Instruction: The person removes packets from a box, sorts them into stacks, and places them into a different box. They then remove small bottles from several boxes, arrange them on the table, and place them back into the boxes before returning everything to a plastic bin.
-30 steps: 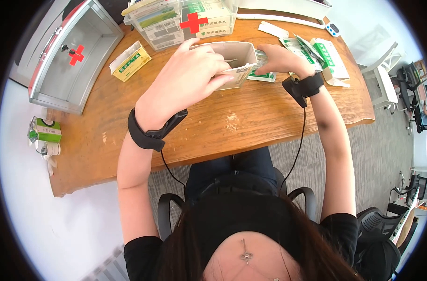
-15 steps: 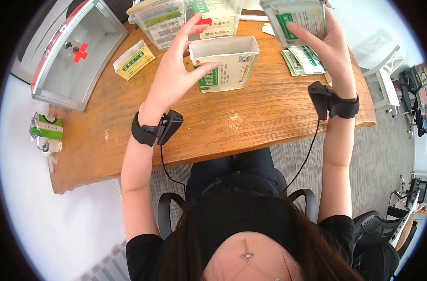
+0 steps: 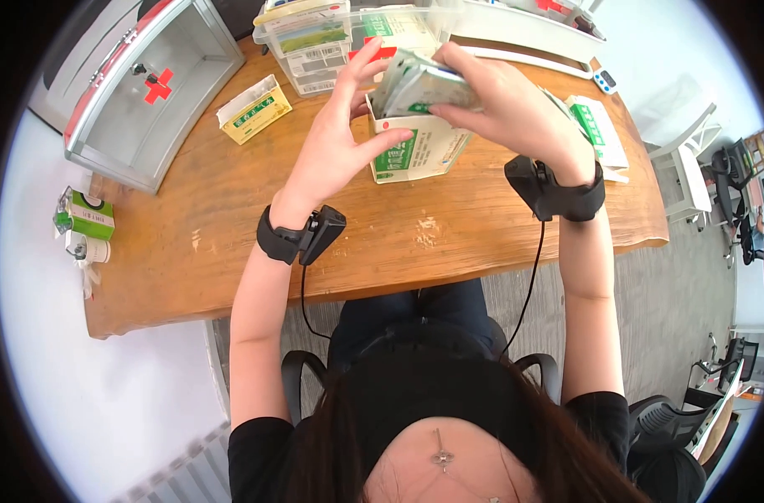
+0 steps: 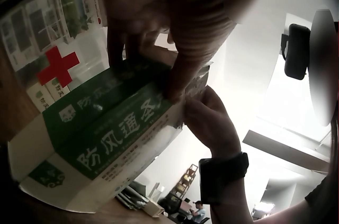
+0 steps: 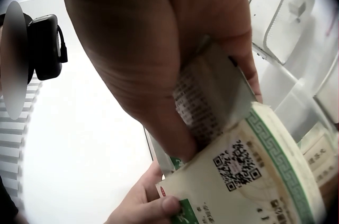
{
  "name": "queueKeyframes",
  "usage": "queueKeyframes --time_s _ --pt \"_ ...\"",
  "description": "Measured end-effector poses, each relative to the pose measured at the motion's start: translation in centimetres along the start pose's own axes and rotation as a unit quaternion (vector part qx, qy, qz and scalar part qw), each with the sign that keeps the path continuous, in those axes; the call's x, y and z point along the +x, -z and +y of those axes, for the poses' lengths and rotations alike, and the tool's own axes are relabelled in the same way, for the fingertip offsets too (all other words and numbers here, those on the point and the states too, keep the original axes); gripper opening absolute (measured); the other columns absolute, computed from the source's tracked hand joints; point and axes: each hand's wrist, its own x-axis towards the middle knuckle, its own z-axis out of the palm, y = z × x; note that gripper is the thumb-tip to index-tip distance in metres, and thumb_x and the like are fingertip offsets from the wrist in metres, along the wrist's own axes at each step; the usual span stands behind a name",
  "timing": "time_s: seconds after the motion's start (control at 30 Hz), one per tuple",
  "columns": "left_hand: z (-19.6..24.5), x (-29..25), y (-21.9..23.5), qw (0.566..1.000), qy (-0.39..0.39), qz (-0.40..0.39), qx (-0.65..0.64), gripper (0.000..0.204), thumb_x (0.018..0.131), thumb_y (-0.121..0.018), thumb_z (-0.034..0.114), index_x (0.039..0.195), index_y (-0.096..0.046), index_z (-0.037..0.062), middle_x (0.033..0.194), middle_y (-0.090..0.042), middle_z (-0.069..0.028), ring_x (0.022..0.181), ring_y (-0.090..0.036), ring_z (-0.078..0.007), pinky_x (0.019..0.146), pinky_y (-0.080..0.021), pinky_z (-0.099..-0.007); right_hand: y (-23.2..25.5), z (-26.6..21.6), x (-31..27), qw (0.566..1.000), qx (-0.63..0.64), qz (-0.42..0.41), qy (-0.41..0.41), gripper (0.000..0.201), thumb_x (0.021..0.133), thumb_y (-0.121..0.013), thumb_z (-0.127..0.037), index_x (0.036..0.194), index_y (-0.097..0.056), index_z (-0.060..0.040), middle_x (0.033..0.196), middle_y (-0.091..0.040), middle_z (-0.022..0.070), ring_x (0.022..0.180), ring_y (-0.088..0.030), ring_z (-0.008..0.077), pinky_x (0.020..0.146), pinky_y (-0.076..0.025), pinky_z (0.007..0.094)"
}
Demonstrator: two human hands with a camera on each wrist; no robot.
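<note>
A white and green medicine box (image 3: 424, 151) stands upright on the wooden table, its top open. My left hand (image 3: 331, 138) grips its left side, thumb on the printed front and fingers behind. My right hand (image 3: 516, 105) pinches a bunch of medicine sachets (image 3: 415, 84) between thumb and fingers, tilted over the box's mouth. In the right wrist view the lower ends of the sachets (image 5: 204, 102) are hidden behind the box's front wall (image 5: 238, 166). The left wrist view shows my left thumb (image 4: 183, 78) on the green panel of the box.
Behind the box stands a clear plastic bin (image 3: 315, 63) of medicine packs. A small yellow carton (image 3: 254, 113) and a grey case with a red cross (image 3: 160, 126) are at left. Another white and green box (image 3: 598, 130) lies at right, near a white tray (image 3: 524, 33).
My right hand first reached to the table at the box's right, then lifted sachets at the far right, and now has brought them left over the box. My left hand has closed in on the box.
</note>
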Motion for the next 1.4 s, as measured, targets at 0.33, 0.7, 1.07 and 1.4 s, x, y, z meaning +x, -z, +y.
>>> queueKeyframes --time_s 0.33,0.7,1.07,1.4 --pt "0.1 -0.1 0.5 0.994 -0.074 -0.023 0.080 0.077 0.079 -0.071 0.006 0.144 -0.031 0.0152 0.147 -0.033 -0.0048 0.130 -0.038 -0.0198 0.104 -0.038 -0.0367 0.0 -0.4 0.2 0.991 0.032 0.055 0.114 0.027 0.082 -0.059 -0.010 0.108 -0.054 -0.0044 0.099 -0.061 0.0117 0.091 -0.060 0.0297 0.079 -0.048 0.0366" --pt "1.0 -0.1 0.4 0.993 -0.063 -0.011 0.099 0.019 0.085 -0.064 0.011 0.103 -0.067 0.0049 0.119 -0.060 -0.0072 0.108 -0.058 -0.0220 0.090 -0.046 -0.0321 -0.8 0.1 -1.0 0.993 0.041 0.097 0.054 0.011 0.081 -0.066 -0.011 0.088 -0.065 -0.0028 0.087 -0.062 0.0090 0.084 -0.059 0.0233 0.075 -0.047 0.0331" --pt "0.6 0.2 0.0 0.992 -0.073 0.001 0.103 0.016 0.088 -0.060 0.011 0.100 -0.067 0.0044 0.120 -0.058 -0.0077 0.105 -0.059 -0.0239 0.087 -0.048 -0.0343 -2.3 1.4 -2.0 0.979 0.165 0.117 0.024 0.036 0.081 -0.070 -0.015 0.114 -0.060 -0.0067 0.110 -0.059 0.0077 0.102 -0.058 0.0218 0.087 -0.048 0.0325" --pt "-1.4 1.0 0.2 0.998 0.034 0.036 0.036 0.036 0.093 -0.054 0.013 0.129 -0.051 0.0073 0.132 -0.048 -0.0074 0.118 -0.049 -0.0184 0.094 -0.044 -0.0322 -3.3 2.9 -1.0 0.953 0.280 0.030 -0.110 0.035 0.091 -0.062 -0.020 0.121 -0.055 -0.0044 0.092 -0.064 0.0018 0.082 -0.058 0.0051 0.072 -0.046 0.0212"
